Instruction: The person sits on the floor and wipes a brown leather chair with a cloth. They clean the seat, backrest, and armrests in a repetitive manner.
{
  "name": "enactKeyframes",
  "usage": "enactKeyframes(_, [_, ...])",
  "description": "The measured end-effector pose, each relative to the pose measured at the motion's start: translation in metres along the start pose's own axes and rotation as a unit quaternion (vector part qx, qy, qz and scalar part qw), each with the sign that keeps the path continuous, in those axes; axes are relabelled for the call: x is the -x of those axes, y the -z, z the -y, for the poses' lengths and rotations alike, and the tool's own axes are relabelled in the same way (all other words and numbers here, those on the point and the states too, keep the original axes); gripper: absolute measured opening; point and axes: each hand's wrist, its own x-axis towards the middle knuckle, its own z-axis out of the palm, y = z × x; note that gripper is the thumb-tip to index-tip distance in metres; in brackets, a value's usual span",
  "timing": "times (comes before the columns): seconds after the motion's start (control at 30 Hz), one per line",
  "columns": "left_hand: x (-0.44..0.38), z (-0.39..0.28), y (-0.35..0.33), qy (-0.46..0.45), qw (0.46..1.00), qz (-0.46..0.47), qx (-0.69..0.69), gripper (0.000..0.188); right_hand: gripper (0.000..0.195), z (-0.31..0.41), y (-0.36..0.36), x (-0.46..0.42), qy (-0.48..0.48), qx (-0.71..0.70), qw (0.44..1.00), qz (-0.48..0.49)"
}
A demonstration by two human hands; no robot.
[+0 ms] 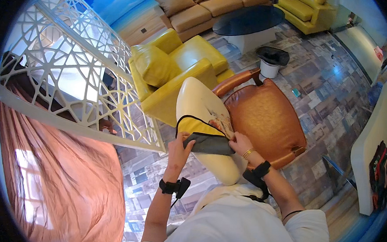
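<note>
A yellow and grey cloth (208, 142) with black edging lies partly folded over the cream, rounded end of a piece of furniture (198, 98), possibly a chair back. My left hand (180, 148) pinches the cloth's left edge, thumb on the grey side. At its right edge, my right hand (241, 144) grips the cloth between thumb and fingers. A floral pattern shows on the cream surface just beyond the cloth. The fingertips under the cloth are hidden.
A brown leather armchair (263, 118) stands close on the right, a yellow armchair (183, 67) beyond on the left. White lattice partition (83, 71) and pink curtain (86, 187) are at left. Farther off are a bin (269, 69), an oval glass table (249, 20) and a tan sofa (191, 17).
</note>
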Motion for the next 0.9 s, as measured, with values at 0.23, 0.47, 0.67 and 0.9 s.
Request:
enactKeyframes(0.23, [0.001,-0.005,0.006,-0.222,0.964,-0.051,-0.140,0.026,0.030,0.031,0.013,0.019,0.249,-0.028,0.965,-0.071])
enactKeyframes(0.47, [0.004,-0.013,0.019,-0.319,0.920,0.105,-0.204,0.035,0.032,0.026,0.009,0.027,0.280,-0.005,0.960,0.025])
enactKeyframes(0.67, [-0.006,0.001,0.024,-0.299,0.930,0.118,-0.178,0.036,0.020,0.023,0.010,0.018,0.205,-0.043,0.978,0.012])
enactKeyframes(0.9, [-0.014,-0.010,0.037,-0.080,0.987,0.139,-0.025,0.018,0.019,0.020,0.019,0.006,0.108,-0.161,0.979,0.071])
